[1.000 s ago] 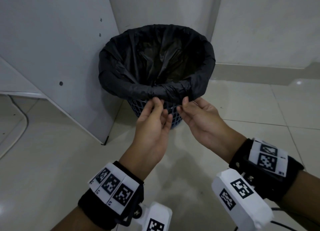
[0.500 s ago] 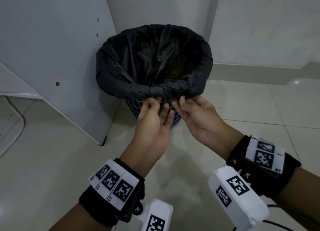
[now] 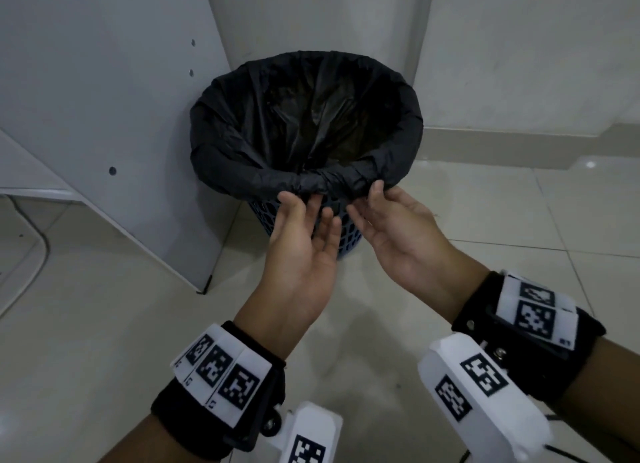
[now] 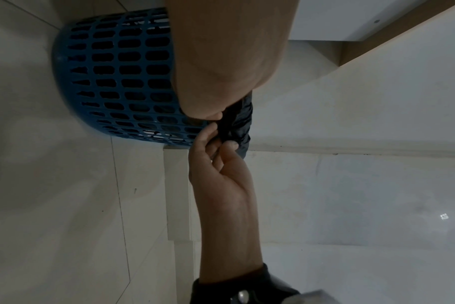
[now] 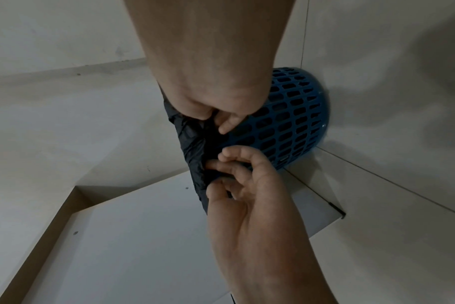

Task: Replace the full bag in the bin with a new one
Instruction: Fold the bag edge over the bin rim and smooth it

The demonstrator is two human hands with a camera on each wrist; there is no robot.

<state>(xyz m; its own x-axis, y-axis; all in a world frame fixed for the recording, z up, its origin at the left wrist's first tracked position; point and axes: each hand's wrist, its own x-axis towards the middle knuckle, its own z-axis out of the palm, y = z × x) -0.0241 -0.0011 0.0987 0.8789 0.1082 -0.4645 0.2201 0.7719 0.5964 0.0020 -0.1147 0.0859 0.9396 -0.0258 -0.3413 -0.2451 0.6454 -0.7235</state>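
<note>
Head view: upright bin (image 3: 341, 234), black bag (image 3: 242, 171) mouth facing up.

bin: blue perforated plastic bin (image 3: 332, 227) in wall corner, white panel (image 3: 104, 116) on its left
bag: black plastic bag (image 3: 304, 123) inside, folded over rim
hands: left hand (image 3: 301, 247) and right hand (image 3: 398, 234) side by side at near rim (fingertips on fold)

thin black plastic bag (image 3: 304, 123), crinkled, slight sheen, blue plastic bin (image 4: 122, 82), smooth perforated lattice wall, glossy pale floor tiles (image 3: 485, 220), smooth matt white board (image 3: 104, 81), probably laminate, raw brown edge
</note>
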